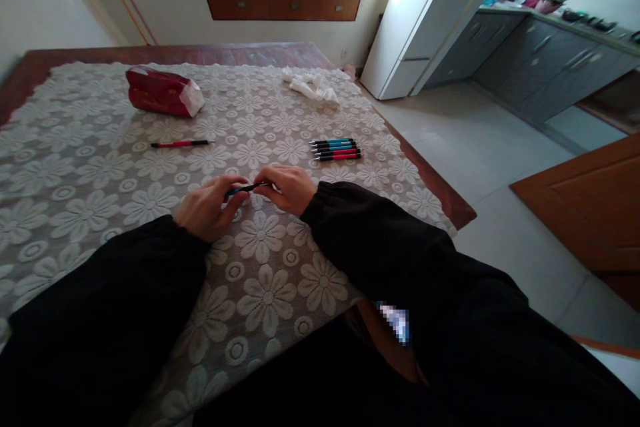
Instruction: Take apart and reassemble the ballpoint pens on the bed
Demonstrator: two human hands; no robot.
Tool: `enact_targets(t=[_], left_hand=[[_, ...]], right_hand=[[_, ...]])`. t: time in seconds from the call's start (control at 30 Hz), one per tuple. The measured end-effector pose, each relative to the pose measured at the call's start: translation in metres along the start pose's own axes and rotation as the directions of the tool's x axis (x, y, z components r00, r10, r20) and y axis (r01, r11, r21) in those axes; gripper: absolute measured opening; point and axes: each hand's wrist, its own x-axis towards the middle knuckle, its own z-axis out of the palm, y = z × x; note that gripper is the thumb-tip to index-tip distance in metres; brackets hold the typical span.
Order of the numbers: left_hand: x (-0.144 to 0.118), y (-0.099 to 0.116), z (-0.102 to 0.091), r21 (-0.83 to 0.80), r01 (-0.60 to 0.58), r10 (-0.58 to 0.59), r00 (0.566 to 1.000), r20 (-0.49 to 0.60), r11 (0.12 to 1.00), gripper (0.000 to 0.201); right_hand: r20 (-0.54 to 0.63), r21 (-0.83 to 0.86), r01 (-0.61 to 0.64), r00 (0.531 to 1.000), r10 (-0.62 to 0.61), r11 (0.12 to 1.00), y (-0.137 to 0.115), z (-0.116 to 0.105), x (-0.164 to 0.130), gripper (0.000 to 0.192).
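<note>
- My left hand (pixel 207 205) rests on the lace tablecloth (pixel 100 167); its fingers are curled narrow, pinching one end of a dark pen (pixel 246 189) between thumb and fingertips.
- My right hand (pixel 290 188) lies just beside the left, knuckles up; its fingers are closed on the other end of the same pen, so the pen spans the small gap between the two hands, low over the cloth near the table's middle.
- Both forearms are in black sleeves (pixel 380 240), reaching in from the near edge.
- A row of pens (pixel 336 149), blue and red with dark grips, lies side by side on the cloth beyond my right hand, near the table's right edge; well apart from the held pen.
- A single red pen (pixel 180 143) lies alone beyond my left hand, pointing across the table.
- A red tissue pack (pixel 163 91) sits at the far left of the cloth; a crumpled white tissue (pixel 313 86) lies at the far right.
- The wooden table (pixel 440 193) shows at the cloth's borders; grey cabinets (pixel 545 60) stand along the right wall.
</note>
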Motion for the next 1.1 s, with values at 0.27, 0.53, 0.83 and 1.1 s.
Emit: enact_targets(t=[0.27, 0.53, 0.83, 1.1], left_hand=[[0.0, 0.001, -0.002, 0.101, -0.009, 0.01, 1.0, -0.009, 0.995, 0.04], [-0.002, -0.001, 0.002, 0.055, 0.008, -0.006, 0.999, -0.031, 0.998, 0.033], [0.0, 0.001, 0.0, 0.015, -0.024, 0.025, 0.999, -0.029, 1.0, 0.037], [-0.001, -0.002, 0.002, 0.057, 0.001, 0.003, 0.998, -0.067, 0.998, 0.035]], right_hand=[[0.085, -0.221, 0.074, 0.995, -0.056, 0.973, 0.0, -0.001, 0.001, 0.033], [0.132, -0.348, 0.069, 0.991, -0.024, 0.935, -0.005, -0.003, 0.0, 0.049], [0.142, -0.398, 0.089, 0.989, -0.034, 0.913, -0.007, -0.002, 0.001, 0.046], [0.158, -0.418, 0.116, 0.986, -0.054, 0.901, -0.011, -0.004, 0.001, 0.05]])
